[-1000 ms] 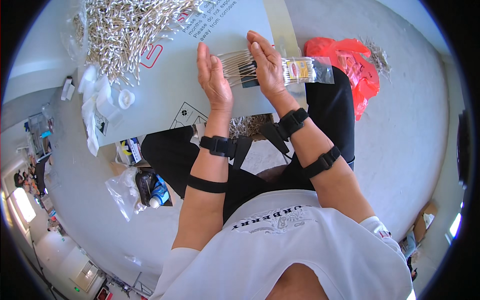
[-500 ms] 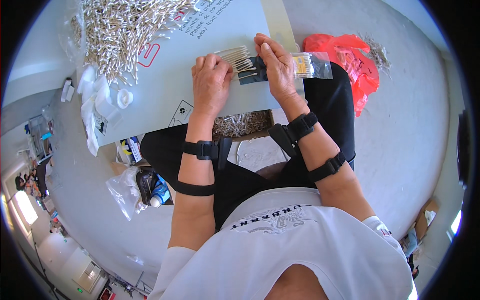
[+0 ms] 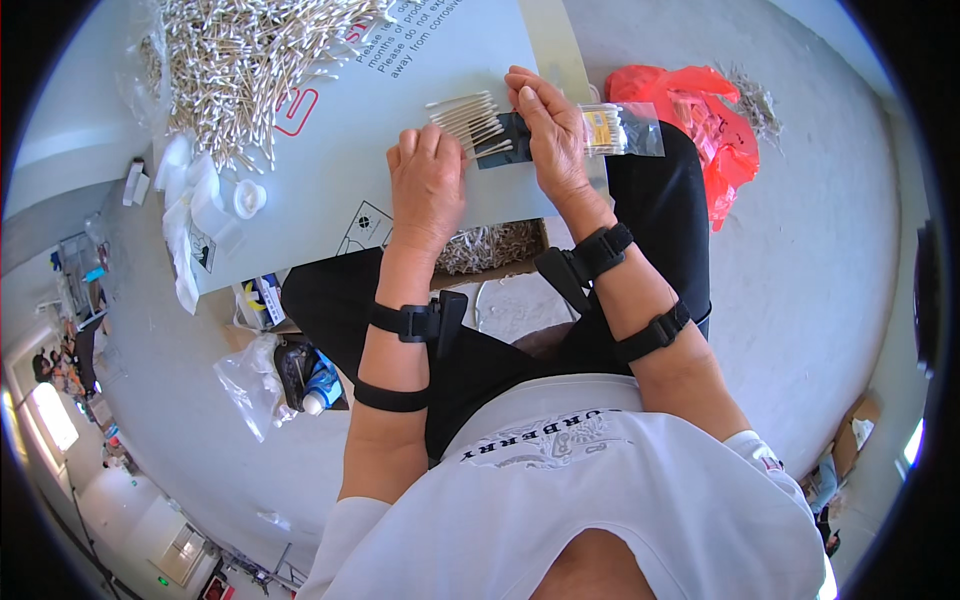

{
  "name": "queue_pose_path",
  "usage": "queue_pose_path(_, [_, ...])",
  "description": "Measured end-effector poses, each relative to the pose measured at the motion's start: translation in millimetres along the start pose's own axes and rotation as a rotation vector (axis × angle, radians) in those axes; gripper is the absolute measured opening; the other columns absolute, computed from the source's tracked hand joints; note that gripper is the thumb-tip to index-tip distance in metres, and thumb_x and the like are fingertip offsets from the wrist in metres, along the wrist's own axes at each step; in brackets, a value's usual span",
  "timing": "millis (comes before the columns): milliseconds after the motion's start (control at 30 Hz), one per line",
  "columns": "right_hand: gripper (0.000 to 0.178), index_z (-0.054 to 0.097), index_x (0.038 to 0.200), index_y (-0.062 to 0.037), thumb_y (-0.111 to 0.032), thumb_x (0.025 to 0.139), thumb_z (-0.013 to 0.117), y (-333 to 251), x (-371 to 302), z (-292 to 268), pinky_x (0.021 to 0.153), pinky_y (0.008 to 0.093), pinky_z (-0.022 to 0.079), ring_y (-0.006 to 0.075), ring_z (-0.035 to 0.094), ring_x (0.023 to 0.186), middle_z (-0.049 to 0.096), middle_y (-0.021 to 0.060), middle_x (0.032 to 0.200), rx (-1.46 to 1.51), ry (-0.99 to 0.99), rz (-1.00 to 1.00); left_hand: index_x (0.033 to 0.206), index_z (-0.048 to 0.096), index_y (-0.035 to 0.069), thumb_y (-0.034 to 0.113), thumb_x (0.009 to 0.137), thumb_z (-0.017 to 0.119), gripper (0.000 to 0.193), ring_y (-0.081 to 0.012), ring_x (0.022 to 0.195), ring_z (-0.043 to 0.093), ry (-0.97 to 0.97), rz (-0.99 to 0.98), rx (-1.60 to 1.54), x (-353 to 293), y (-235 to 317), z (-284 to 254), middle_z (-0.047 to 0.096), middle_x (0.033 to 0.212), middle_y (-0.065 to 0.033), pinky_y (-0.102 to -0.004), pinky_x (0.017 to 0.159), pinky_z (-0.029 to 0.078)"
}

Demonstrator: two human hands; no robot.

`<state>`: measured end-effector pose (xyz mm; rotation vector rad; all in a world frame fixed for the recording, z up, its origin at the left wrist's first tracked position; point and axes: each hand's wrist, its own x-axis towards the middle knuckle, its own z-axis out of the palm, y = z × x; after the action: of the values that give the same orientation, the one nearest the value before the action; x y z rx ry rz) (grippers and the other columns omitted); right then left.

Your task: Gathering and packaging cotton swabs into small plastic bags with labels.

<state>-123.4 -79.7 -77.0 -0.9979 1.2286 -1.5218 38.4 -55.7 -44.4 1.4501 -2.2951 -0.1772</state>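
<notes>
On the pale board point(image 3: 330, 190) lies a loose row of white-tipped cotton swabs point(image 3: 468, 122), side by side, their right ends reaching over a dark strip point(image 3: 512, 142). My left hand point(image 3: 428, 190) is closed just below and left of the row, its fingers curled under and their tips hidden. To the right of the row, my right hand point(image 3: 552, 140) is closed with thumb against fingers; whatever it grips cannot be made out. Beyond that wrist a clear packet of swabs point(image 3: 604, 130) with a yellow label sticks out past the board's edge.
A big heap of swabs point(image 3: 250, 70) covers the board's far left. Beside it are a white roll point(image 3: 249, 198) and crumpled white plastic point(image 3: 185, 210). A box of swabs point(image 3: 490, 248) stands below the board. A red plastic bag point(image 3: 700, 140) lies at right on the floor.
My left hand has drawn back slightly toward me, showing more of the swab row's left side. My right hand and the packet have shifted a touch left.
</notes>
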Motion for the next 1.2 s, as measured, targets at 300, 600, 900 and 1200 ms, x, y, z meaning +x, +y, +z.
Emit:
queue_pose_path(300, [0.030, 0.062, 0.119, 0.0054, -0.015, 0.101, 0.051, 3.0, 4.8, 2.5, 0.104, 0.0280, 0.045, 0.0173, 0.057, 0.117, 0.059, 0.0114, 0.130, 0.029, -0.019, 0.007, 0.080, 0.059, 0.006, 0.006, 0.072, 0.069, 0.013, -0.0264, 0.092, 0.050, -0.001, 0.043, -0.035, -7.4, 3.4, 4.3, 0.054, 0.088, -0.0038, -0.0403, 0.079, 0.038])
queue_pose_path(600, [0.035, 0.059, 0.125, 0.0054, -0.019, 0.102, 0.051, 7.2, 15.4, 17.6, 0.106, 0.0299, 0.044, 0.0188, 0.055, 0.120, 0.058, 0.0138, 0.130, 0.096, -0.061, 0.014, 0.127, 0.051, 0.001, 0.012, 0.093, 0.056, 0.037, -0.0334, 0.126, 0.045, 0.422, -0.215, -0.533, 22.9, -10.8, 33.6, 0.051, 0.132, -0.0179, -0.0427, 0.109, 0.032])
queue_pose_path(900, [0.037, 0.054, 0.130, 0.0045, -0.020, 0.103, 0.047, 15.7, -5.9, 20.3, 0.108, 0.0292, 0.041, 0.0180, 0.053, 0.122, 0.058, 0.0131, 0.129, 0.045, 0.008, -0.078, 0.137, 0.045, -0.003, 0.023, 0.102, 0.047, 0.044, -0.0275, 0.132, 0.043, 0.525, -0.411, -1.274, 28.2, 5.1, 47.2, 0.047, 0.139, -0.0187, -0.0400, 0.113, 0.031])
queue_pose_path(1200, [0.035, 0.056, 0.126, 0.0017, -0.009, 0.093, 0.060, -18.4, -0.3, -9.0, 0.104, 0.0313, 0.044, 0.0217, 0.054, 0.123, 0.056, 0.0116, 0.134, -0.251, -0.215, -0.097, 0.139, 0.044, 0.001, 0.029, 0.096, 0.057, 0.053, -0.0289, 0.133, 0.042, 0.231, -0.296, -0.843, 6.1, -20.6, 23.3, 0.049, 0.139, -0.0167, -0.0432, 0.113, 0.029])
